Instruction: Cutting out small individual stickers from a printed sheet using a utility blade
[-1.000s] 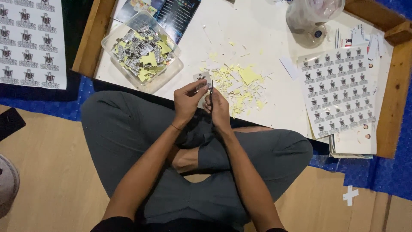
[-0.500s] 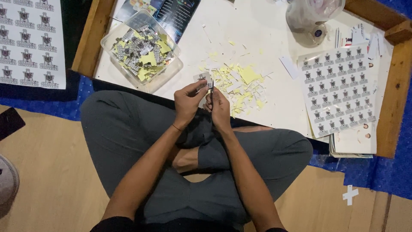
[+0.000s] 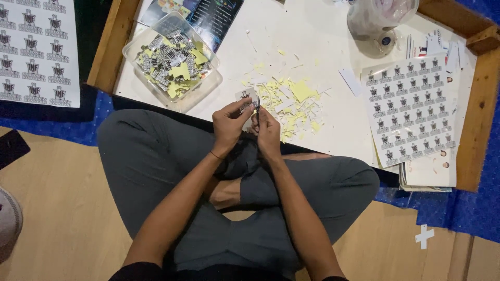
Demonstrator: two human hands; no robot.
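Wooden flooring lies beneath the person's crossed legs, with a low white table (image 3: 333, 31) framed in wood just ahead. Both hands meet at the table's near edge: the left hand (image 3: 229, 124) and the right hand (image 3: 268, 130) are pressed together, fingertips pinched on 1 small sticker (image 3: 247, 100) with a dark emblem. Just beyond the sticker, on the table, lies a pile of yellow paper scraps (image 3: 291, 101). Right of the pile rests a sheet of stickers (image 3: 409, 106). Left of the pile, farther back, a clear plastic tub (image 3: 172, 60) holds cut stickers and yellow scraps. Beyond the sheet, at the table's far edge, stands a crumpled plastic bag (image 3: 380, 18).
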